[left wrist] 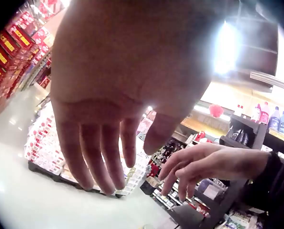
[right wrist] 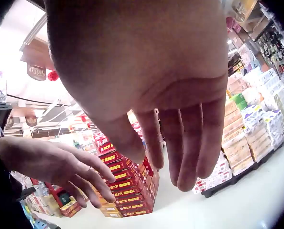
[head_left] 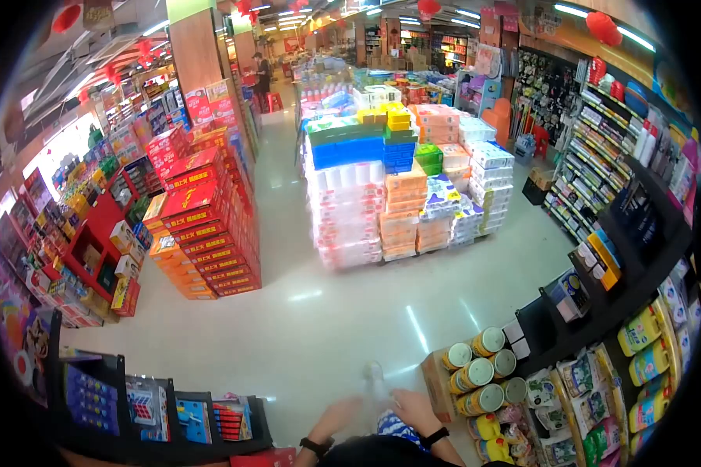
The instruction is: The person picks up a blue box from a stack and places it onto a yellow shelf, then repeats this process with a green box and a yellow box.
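Note:
Both hands hang in front of the body, apart from each other, with nothing in them. My left hand (head_left: 337, 418) is low in the head view; the left wrist view shows its palm and loosely extended fingers (left wrist: 111, 162). My right hand (head_left: 414, 411) is opposite it, its fingers (right wrist: 187, 152) relaxed and pointing down in the right wrist view. Dark bands circle both wrists. Between the hands, the head view shows a shoe (head_left: 375, 381) and blue-and-white patterned cloth (head_left: 393, 424) below.
Ahead stand a stack of red boxes (head_left: 210, 241) and a big pile of wrapped paper packs (head_left: 350, 210), with a pale tiled aisle (head_left: 276, 187) between. Lidded cans (head_left: 475, 373) and dark shelves (head_left: 537, 327) line the right. A low rack (head_left: 187, 447) is at front left.

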`<action>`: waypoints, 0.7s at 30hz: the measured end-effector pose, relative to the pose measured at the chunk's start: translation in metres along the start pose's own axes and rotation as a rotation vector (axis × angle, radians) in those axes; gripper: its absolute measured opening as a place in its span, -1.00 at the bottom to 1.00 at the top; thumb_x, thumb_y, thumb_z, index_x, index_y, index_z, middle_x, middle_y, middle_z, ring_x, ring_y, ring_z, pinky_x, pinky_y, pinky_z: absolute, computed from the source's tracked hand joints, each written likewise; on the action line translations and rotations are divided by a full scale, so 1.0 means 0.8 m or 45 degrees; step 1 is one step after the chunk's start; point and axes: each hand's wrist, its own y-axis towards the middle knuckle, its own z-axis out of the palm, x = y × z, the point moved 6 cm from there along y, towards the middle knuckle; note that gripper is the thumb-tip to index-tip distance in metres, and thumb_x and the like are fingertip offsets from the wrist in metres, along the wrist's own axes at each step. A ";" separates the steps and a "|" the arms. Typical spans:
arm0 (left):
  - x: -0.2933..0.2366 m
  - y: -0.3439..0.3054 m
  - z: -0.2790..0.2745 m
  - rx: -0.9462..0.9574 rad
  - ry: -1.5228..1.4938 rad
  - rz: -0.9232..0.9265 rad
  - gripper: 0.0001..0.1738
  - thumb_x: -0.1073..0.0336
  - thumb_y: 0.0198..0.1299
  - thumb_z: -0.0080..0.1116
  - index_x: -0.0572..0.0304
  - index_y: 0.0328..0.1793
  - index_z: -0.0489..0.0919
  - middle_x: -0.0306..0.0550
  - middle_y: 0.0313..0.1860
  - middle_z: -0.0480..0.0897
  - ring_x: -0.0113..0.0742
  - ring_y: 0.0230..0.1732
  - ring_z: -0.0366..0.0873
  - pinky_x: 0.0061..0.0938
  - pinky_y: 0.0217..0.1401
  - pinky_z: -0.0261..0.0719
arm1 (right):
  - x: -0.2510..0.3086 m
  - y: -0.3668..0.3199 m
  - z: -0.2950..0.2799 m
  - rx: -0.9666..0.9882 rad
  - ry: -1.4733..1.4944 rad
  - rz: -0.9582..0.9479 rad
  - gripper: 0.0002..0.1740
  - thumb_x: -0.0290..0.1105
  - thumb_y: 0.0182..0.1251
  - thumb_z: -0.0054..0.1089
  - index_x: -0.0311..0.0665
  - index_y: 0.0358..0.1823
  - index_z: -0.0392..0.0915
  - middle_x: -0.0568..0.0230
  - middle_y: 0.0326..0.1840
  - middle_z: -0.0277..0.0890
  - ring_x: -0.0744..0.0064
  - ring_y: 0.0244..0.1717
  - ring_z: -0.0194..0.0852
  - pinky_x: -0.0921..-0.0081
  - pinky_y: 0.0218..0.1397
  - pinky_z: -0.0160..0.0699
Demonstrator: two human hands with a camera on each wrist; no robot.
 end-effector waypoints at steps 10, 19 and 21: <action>-0.132 0.277 -0.157 -0.019 -0.061 0.197 -0.53 0.07 0.64 0.14 0.14 0.48 0.65 0.17 0.29 0.78 0.10 0.27 0.77 -0.20 0.37 0.68 | -0.073 0.270 -0.072 0.030 0.033 -0.084 -0.69 -0.17 0.55 0.16 -0.14 0.13 0.70 0.00 0.02 0.77 -0.17 0.04 0.75 -0.06 0.06 0.72; -0.207 0.466 -0.265 -0.175 -0.079 0.199 -0.58 0.16 0.62 0.15 0.13 0.46 0.67 0.09 0.26 0.80 0.02 0.22 0.78 -0.21 0.31 0.71 | -0.112 0.501 -0.162 0.024 -0.041 -0.145 -0.69 -0.18 0.57 0.20 -0.12 0.18 0.70 0.08 0.07 0.79 -0.03 -0.02 0.80 0.11 0.04 0.75; -0.199 0.500 -0.277 -0.186 -0.083 0.190 -0.58 0.18 0.61 0.16 0.13 0.46 0.67 0.08 0.26 0.80 0.02 0.22 0.79 -0.21 0.30 0.72 | -0.122 0.531 -0.165 -0.016 0.052 -0.157 -0.69 -0.18 0.57 0.21 -0.13 0.18 0.71 0.08 0.07 0.80 -0.02 -0.04 0.81 0.11 0.03 0.75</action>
